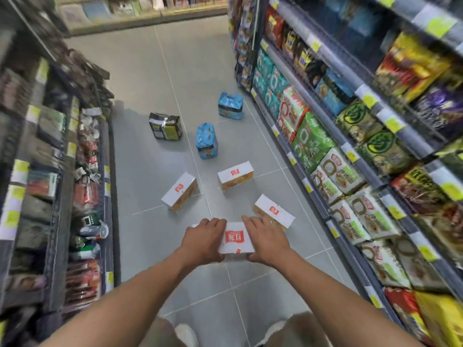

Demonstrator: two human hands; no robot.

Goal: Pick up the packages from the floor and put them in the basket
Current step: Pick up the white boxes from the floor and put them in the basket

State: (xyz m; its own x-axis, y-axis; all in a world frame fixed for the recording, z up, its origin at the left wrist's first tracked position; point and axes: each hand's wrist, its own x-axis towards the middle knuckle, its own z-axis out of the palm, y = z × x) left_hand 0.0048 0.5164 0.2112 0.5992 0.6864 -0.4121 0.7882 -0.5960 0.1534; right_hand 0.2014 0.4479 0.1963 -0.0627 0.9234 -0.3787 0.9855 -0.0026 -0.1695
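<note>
A: What are the hands doing?

B: Both are clamping one white package (235,238) between them. The left hand (204,240) is pressing on its left end, the right hand (266,240) on its right end, fingers curled over the top edges, and the red label is facing up.

A: Is it lying on the floor (150,101)?

B: I cannot tell whether it is touching the tiles or being held just above them.

A: And the other packages?

B: Three more white ones are lying on the floor beyond the hands: one to the left (180,192), one in the middle (235,176), and one to the right (273,211), just beside the right hand's fingertips. Farther along, two blue packs are standing upright, the nearer one (207,141) between the white ones and the farther one (230,105), which is sitting near the right shelving. A dark pack with a green panel (165,126) is sitting to the left of them.

A: What are the shelves holding?

B: The right shelving (335,126) is carrying rows of bagged goods, green, white, blue and yellow, packed side by side. The left shelving (62,171) is blurring, but it is holding bags and a few cans
</note>
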